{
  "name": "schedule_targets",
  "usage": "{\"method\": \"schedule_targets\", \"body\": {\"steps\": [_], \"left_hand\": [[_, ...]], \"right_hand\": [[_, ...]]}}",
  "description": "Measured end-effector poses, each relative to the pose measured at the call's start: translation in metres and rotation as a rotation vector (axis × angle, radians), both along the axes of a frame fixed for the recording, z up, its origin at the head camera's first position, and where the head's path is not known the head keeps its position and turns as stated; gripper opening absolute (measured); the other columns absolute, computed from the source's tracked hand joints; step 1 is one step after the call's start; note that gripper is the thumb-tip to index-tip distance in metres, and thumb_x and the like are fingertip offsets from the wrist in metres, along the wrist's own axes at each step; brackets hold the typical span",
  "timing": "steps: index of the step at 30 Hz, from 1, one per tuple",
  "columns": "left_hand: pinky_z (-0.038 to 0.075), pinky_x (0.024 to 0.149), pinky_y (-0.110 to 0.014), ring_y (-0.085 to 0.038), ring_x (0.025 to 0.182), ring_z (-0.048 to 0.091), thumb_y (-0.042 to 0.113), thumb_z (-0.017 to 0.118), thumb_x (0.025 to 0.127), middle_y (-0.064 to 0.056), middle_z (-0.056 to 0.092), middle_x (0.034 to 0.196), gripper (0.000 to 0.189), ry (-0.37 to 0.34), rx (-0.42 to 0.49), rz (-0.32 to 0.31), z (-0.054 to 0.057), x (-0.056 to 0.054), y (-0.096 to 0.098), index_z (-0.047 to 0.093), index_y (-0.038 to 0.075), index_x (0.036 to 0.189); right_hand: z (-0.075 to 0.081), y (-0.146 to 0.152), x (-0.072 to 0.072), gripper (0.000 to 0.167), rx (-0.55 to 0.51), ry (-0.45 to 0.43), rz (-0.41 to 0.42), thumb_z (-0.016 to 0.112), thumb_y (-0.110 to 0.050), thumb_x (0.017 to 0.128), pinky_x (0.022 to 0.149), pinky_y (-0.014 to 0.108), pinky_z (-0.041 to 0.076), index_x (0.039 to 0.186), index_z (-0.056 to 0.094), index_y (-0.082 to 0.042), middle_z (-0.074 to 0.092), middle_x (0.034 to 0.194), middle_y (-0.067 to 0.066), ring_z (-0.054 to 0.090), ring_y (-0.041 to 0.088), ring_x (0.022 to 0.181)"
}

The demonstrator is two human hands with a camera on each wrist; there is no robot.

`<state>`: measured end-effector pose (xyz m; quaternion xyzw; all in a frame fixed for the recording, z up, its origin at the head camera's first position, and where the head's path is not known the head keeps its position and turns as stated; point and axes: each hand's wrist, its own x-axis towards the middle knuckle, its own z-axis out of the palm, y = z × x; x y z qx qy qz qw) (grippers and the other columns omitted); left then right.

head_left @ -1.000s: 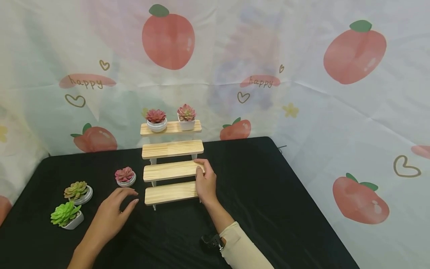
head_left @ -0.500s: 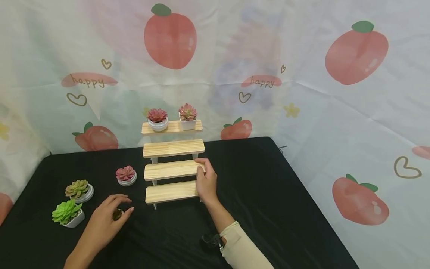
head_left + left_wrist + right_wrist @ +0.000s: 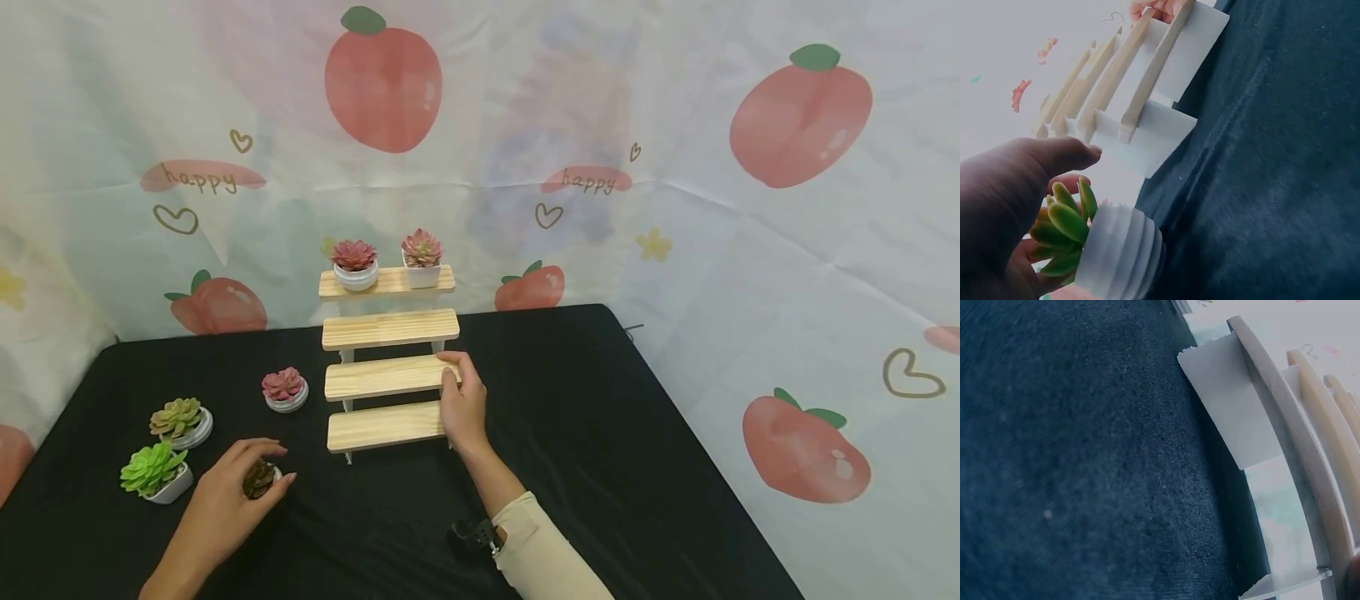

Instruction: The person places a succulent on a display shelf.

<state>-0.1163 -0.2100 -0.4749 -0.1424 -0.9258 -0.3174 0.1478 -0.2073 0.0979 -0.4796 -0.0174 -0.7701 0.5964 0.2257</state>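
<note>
Plant [image 3: 258, 479]: dark in the head view, hidden by the left hand [image 3: 223, 492] a second ago, now showing between thumb and fingers since that hand drew back from the stand [image 3: 386, 379]; it looks like the piece being worked on.
Ribbed pot [image 3: 1124, 250]: white, holds that plant, apparently on the table [image 3: 585, 433], front-left of the stand.
Left fingers: spread around the plant, thumb tip apart from it; no firm grip shows.
Right hand [image 3: 463, 408]: unmoved, gripping the stand's right end at the second-lowest board.
Top board [image 3: 390, 282]: round pot [image 3: 356, 279] with red plant [image 3: 354, 254], square pot [image 3: 423, 277] with pink plant [image 3: 422, 247].
Table's left: rose plant [image 3: 282, 383], olive plant [image 3: 177, 417], bright green plant [image 3: 152, 468], each potted in white.
</note>
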Motion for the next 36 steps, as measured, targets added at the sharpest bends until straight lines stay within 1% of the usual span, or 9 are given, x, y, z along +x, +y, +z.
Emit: {"method": "schedule_targets", "body": {"steps": [5,9,13,17,21,24,31,33,36], "left_hand": [[0.051,0.084,-0.060,-0.034,0.103,0.063,0.014,0.093,0.077,-0.011,0.064,0.116,0.047,-0.039,0.005,0.019,-0.002,0.007,-0.005,0.070,0.008,0.117],[0.050,0.083,-0.059,-0.033,0.105,0.061,0.012,0.097,0.070,-0.012,0.061,0.122,0.064,-0.021,0.008,0.016,-0.008,0.013,-0.012,0.066,0.007,0.126],[0.049,0.081,-0.057,-0.033,0.108,0.059,0.011,0.100,0.065,-0.015,0.058,0.128,0.084,-0.011,-0.006,0.021,-0.015,0.018,-0.020,0.059,0.005,0.138],[0.050,0.080,-0.059,-0.037,0.108,0.058,0.011,0.099,0.067,-0.020,0.056,0.129,0.096,-0.065,-0.015,0.051,-0.019,0.024,-0.026,0.049,0.002,0.148],[0.047,0.086,-0.066,-0.046,0.114,0.056,0.017,0.098,0.071,-0.028,0.052,0.134,0.099,-0.136,-0.003,0.080,-0.023,0.027,-0.030,0.042,-0.001,0.151],[0.046,0.088,-0.066,-0.048,0.118,0.054,0.017,0.097,0.073,-0.030,0.050,0.138,0.098,-0.154,0.011,0.105,-0.024,0.027,-0.030,0.041,-0.003,0.151],[0.045,0.090,-0.069,-0.053,0.118,0.055,0.017,0.093,0.077,-0.035,0.053,0.134,0.094,-0.236,0.036,0.184,-0.027,0.028,-0.023,0.038,-0.001,0.151],[0.045,0.089,-0.068,-0.055,0.117,0.056,0.015,0.093,0.077,-0.035,0.053,0.135,0.092,-0.236,0.046,0.204,-0.028,0.028,-0.021,0.039,-0.001,0.150],[0.048,0.087,-0.066,-0.053,0.113,0.059,0.012,0.094,0.076,-0.033,0.055,0.131,0.088,-0.206,0.064,0.225,-0.029,0.029,-0.018,0.043,-0.002,0.146]], "right_hand": [[0.000,0.000,0.000,0.028,-0.006,0.007,-0.004,0.050,-0.005,0.102,0.050,0.030,0.036,0.119,0.071,-0.011,0.047,0.067,-0.001,0.039,0.010,0.050],[0.000,0.000,-0.001,0.028,-0.009,0.011,-0.003,0.050,-0.005,0.102,0.053,0.032,0.037,0.120,0.071,-0.011,0.049,0.069,0.002,0.041,0.014,0.053],[-0.002,0.000,-0.002,0.028,-0.016,0.011,-0.004,0.050,-0.004,0.102,0.066,0.035,0.043,0.118,0.071,-0.012,0.064,0.087,0.002,0.054,0.017,0.071],[-0.004,0.000,-0.004,0.028,-0.014,0.015,-0.009,0.050,-0.004,0.101,0.077,0.037,0.045,0.117,0.071,-0.012,0.070,0.103,0.002,0.060,0.019,0.089],[-0.004,-0.001,-0.004,0.028,-0.016,0.012,-0.014,0.051,-0.004,0.101,0.071,0.037,0.044,0.117,0.072,-0.013,0.066,0.091,0.005,0.057,0.021,0.079],[-0.004,0.000,-0.004,0.027,-0.019,0.012,-0.017,0.051,-0.005,0.102,0.068,0.036,0.043,0.117,0.072,-0.012,0.064,0.088,0.004,0.055,0.019,0.076],[-0.005,0.001,-0.004,0.028,-0.012,0.003,-0.015,0.050,-0.005,0.102,0.056,0.032,0.038,0.119,0.071,-0.011,0.052,0.074,0.002,0.044,0.014,0.057],[-0.004,0.001,-0.003,0.028,-0.011,0.003,-0.008,0.050,-0.005,0.102,0.053,0.032,0.037,0.120,0.071,-0.011,0.050,0.072,0.002,0.042,0.014,0.053],[-0.003,0.001,-0.002,0.028,-0.011,0.004,-0.004,0.050,-0.005,0.102,0.055,0.032,0.038,0.120,0.071,-0.011,0.053,0.075,0.001,0.045,0.014,0.057]]}}
